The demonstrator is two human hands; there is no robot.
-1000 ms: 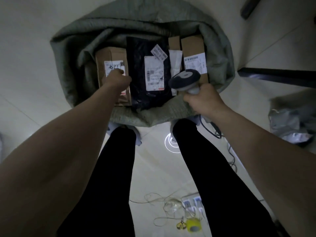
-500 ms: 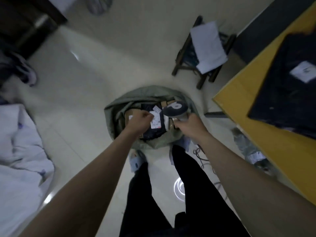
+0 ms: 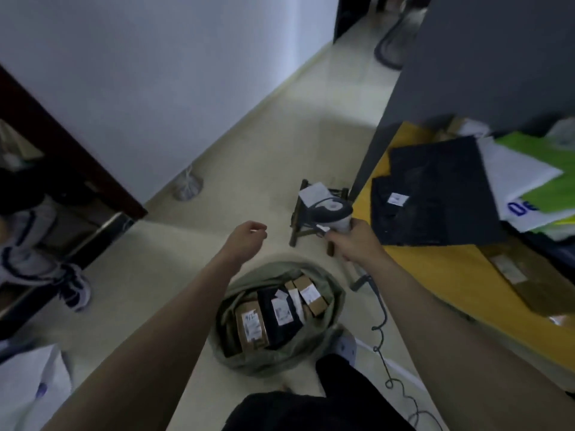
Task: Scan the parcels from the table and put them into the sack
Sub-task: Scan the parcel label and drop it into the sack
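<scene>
The grey-green sack (image 3: 333, 309) sits open on the floor in front of my legs. Inside lie a brown box (image 3: 251, 325), a black bag parcel (image 3: 281, 318) with white labels and two narrow brown boxes (image 3: 311, 293). My left hand (image 3: 247, 236) hangs above and beyond the sack, fingers loosely curled, holding nothing. My right hand (image 3: 351, 239) grips a dark handheld scanner (image 3: 329, 209) at the table's near corner. On the yellow table (image 3: 451, 265) lie black bag parcels (image 3: 435, 194), one with a small white label, and a brown parcel (image 3: 535, 287).
A small wooden stool (image 3: 314, 213) with a white sheet stands just beyond the scanner. The scanner's coiled cable (image 3: 382, 337) trails over the floor right of the sack. White and green bags (image 3: 529, 181) lie on the table's far side. A person's shoe (image 3: 73, 284) is at the left.
My left hand has let go of the brown box in the sack and risen clear of it. My right hand has carried the scanner up towards the table. My view has lifted.
</scene>
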